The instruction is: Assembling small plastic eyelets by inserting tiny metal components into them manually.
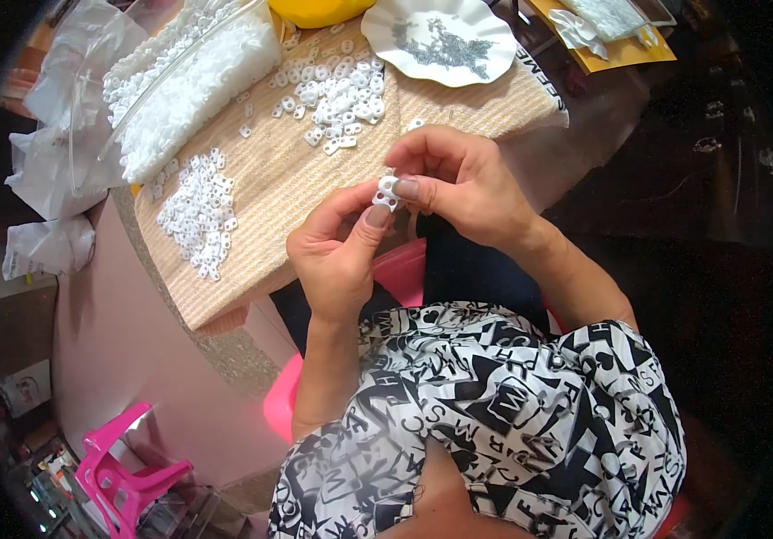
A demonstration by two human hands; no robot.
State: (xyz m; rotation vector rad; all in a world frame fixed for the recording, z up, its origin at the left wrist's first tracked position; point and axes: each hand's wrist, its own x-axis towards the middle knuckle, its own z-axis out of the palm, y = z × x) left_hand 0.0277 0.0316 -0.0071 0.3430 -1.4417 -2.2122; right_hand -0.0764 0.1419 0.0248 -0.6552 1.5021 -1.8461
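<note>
Woven beige matting [287, 193] is covering the tabletop, carrying a clear bag of white pieces [184, 81], a white scalloped dish of tiny metal bits [445, 40] and two loose heaps of plastic clips [199, 214]. Above its near edge, the left hand [337, 247] and right hand [458, 180] are both pinching one small white clip [387, 191] between thumb and fingertips. Judging by the grip, assembly is underway; seating the parts is likely calling for a firm, aligned squeeze.
</note>
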